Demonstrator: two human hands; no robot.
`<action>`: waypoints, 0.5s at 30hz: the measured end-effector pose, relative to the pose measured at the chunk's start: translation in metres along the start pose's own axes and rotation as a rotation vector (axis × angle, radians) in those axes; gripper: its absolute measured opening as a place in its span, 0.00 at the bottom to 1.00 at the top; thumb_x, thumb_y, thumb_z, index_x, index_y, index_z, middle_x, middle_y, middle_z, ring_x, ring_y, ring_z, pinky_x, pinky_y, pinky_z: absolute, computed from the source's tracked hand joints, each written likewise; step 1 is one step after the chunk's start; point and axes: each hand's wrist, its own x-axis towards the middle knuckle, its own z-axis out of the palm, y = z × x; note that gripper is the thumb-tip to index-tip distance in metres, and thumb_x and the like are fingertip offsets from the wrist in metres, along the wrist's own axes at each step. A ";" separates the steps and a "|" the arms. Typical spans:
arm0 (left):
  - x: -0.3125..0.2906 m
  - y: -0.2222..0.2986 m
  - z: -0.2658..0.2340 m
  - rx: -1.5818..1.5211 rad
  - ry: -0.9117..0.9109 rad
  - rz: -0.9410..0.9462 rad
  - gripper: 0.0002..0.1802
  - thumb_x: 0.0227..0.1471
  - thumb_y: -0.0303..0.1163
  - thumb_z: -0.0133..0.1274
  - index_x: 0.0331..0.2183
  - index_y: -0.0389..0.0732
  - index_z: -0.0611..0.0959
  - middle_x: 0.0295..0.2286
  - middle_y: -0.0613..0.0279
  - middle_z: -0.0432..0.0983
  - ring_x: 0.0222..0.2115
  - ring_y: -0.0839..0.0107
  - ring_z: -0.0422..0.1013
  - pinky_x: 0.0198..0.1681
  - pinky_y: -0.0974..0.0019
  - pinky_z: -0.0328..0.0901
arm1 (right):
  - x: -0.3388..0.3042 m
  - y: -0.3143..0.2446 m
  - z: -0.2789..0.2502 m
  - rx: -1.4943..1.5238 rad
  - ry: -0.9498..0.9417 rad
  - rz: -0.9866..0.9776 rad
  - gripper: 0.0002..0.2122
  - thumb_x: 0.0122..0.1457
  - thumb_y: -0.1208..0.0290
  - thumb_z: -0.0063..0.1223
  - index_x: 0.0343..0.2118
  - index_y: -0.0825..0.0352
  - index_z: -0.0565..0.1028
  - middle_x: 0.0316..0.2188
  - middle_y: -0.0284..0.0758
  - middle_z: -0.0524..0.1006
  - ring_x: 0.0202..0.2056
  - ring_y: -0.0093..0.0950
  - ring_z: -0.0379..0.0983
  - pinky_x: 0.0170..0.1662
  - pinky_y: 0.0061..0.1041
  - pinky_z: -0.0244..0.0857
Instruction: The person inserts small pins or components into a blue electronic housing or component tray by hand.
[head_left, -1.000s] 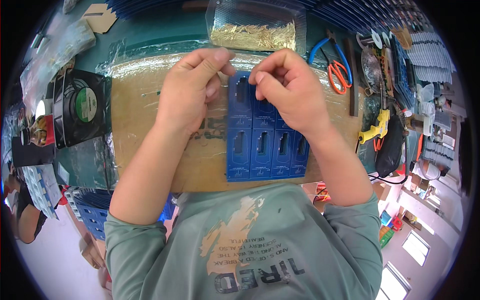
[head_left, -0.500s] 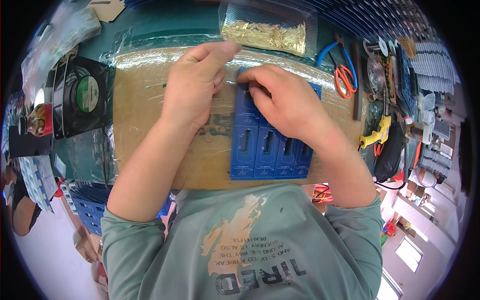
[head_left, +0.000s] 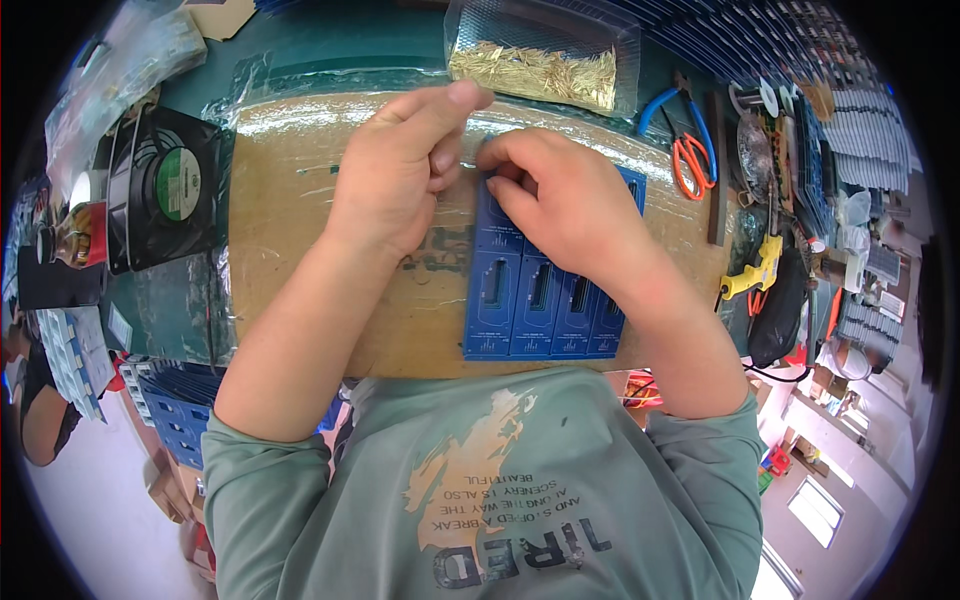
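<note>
Right hand (head_left: pixel 560 195): fingers curled, pressing blue circuit board panel's (head_left: pixel 540 300) top-left corner
Left hand (head_left: pixel 400 170): pinched shut just left; contents unclear

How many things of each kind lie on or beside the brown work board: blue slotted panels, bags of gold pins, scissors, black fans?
Blue slotted panels: 1
Bags of gold pins: 1
Scissors: 1
Black fans: 1
Total: 4

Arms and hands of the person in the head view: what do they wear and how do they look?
Both the left hand and the right hand are bare, with no gloves, rings or watch visible. The forearms are bare too. Grey-green sleeves of a T-shirt end near the elbows; the shirt carries a print on the chest.
</note>
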 end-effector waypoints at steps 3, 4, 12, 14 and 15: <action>0.000 -0.001 -0.001 -0.061 -0.040 -0.024 0.18 0.56 0.40 0.60 0.38 0.33 0.83 0.19 0.75 0.62 0.19 0.84 0.55 0.20 0.76 0.49 | 0.002 -0.002 -0.007 0.039 -0.041 0.111 0.07 0.53 0.69 0.57 0.34 0.64 0.77 0.31 0.40 0.78 0.34 0.40 0.76 0.38 0.37 0.70; 0.000 -0.001 -0.002 -0.085 -0.050 -0.036 0.18 0.56 0.40 0.60 0.39 0.33 0.82 0.20 0.75 0.63 0.19 0.84 0.55 0.20 0.76 0.48 | 0.003 -0.004 -0.010 0.051 -0.066 0.168 0.08 0.53 0.68 0.59 0.33 0.65 0.77 0.30 0.39 0.78 0.32 0.38 0.76 0.37 0.34 0.70; -0.003 -0.001 0.002 -0.097 -0.093 -0.057 0.18 0.57 0.40 0.59 0.40 0.33 0.82 0.21 0.75 0.66 0.19 0.85 0.56 0.20 0.76 0.50 | 0.008 -0.009 -0.001 0.742 0.087 0.281 0.09 0.60 0.69 0.59 0.34 0.71 0.78 0.30 0.33 0.81 0.32 0.21 0.76 0.37 0.23 0.69; -0.003 -0.001 0.003 -0.087 -0.087 -0.059 0.18 0.57 0.40 0.59 0.40 0.33 0.82 0.21 0.75 0.67 0.19 0.84 0.56 0.21 0.76 0.50 | 0.010 -0.012 -0.003 0.857 0.071 0.325 0.09 0.61 0.69 0.58 0.33 0.72 0.78 0.32 0.32 0.82 0.34 0.19 0.75 0.37 0.22 0.69; -0.003 -0.002 0.002 -0.075 -0.090 -0.053 0.17 0.57 0.40 0.59 0.39 0.34 0.82 0.21 0.74 0.68 0.19 0.85 0.57 0.21 0.76 0.51 | 0.010 -0.015 -0.004 0.989 0.057 0.363 0.09 0.61 0.69 0.58 0.32 0.71 0.78 0.30 0.31 0.80 0.32 0.18 0.74 0.36 0.20 0.67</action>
